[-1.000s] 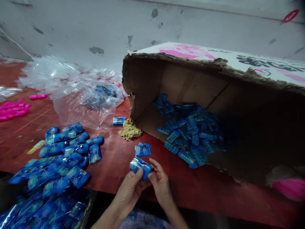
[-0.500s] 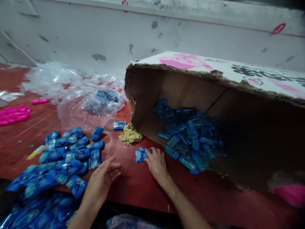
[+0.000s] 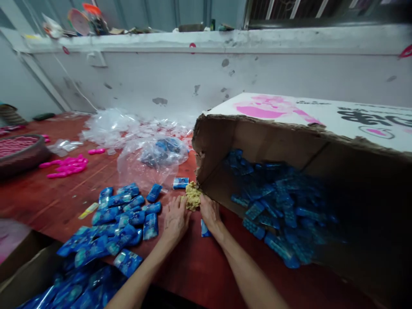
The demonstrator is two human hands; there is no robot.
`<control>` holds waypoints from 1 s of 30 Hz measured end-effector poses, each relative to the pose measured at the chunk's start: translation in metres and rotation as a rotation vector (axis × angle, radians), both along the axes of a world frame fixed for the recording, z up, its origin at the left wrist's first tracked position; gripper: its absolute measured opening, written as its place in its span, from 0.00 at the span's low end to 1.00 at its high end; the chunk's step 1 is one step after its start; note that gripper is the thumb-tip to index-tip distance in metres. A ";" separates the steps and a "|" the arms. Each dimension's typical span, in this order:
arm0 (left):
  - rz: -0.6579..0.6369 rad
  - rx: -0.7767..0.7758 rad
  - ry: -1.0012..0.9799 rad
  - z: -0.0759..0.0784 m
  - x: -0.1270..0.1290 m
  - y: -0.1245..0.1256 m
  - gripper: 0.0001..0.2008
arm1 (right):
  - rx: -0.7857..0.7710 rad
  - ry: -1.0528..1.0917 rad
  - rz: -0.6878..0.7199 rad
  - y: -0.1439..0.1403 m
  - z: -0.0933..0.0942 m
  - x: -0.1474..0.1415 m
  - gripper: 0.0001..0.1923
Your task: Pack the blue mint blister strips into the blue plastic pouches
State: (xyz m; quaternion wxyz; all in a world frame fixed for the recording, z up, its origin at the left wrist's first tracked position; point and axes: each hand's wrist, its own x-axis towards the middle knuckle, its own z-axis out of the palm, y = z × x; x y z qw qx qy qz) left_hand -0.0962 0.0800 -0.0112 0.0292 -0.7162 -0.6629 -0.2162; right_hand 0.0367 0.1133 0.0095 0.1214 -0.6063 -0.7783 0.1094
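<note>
On a red tabletop [image 3: 189,274] before a stained white wall [image 3: 128,77], a yellow lump [image 3: 193,195] is sitting between the left hand [image 3: 174,218], lying with fingers outstretched, and the right hand [image 3: 210,214], whose grip I cannot tell, while a carton [image 3: 270,137] is showing pink print [image 3: 259,112] and unreadable black lettering [image 3: 363,115].

The yellow lump [image 3: 193,196] near the middle, toward six o'clock, looks matt and rough. Toward eight, blue packets [image 3: 133,218] have glossy plastic film. Clear plastic bags [image 3: 112,124] toward ten are shiny and crinkled. At three, the carton [image 3: 257,141] is matt, ragged-edged cardboard. The red bench [image 3: 188,268] looks smooth, faintly glossy.
</note>
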 end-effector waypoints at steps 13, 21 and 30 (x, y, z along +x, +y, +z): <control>0.016 -0.113 0.159 -0.004 -0.081 0.017 0.22 | -0.001 0.019 0.035 -0.018 0.013 0.006 0.17; 0.101 -0.046 0.036 0.054 -0.116 0.012 0.20 | 0.097 0.268 0.491 -0.062 0.012 -0.059 0.50; 0.213 -0.102 0.015 0.048 -0.216 0.036 0.20 | -0.010 0.342 0.325 -0.040 -0.013 -0.141 0.40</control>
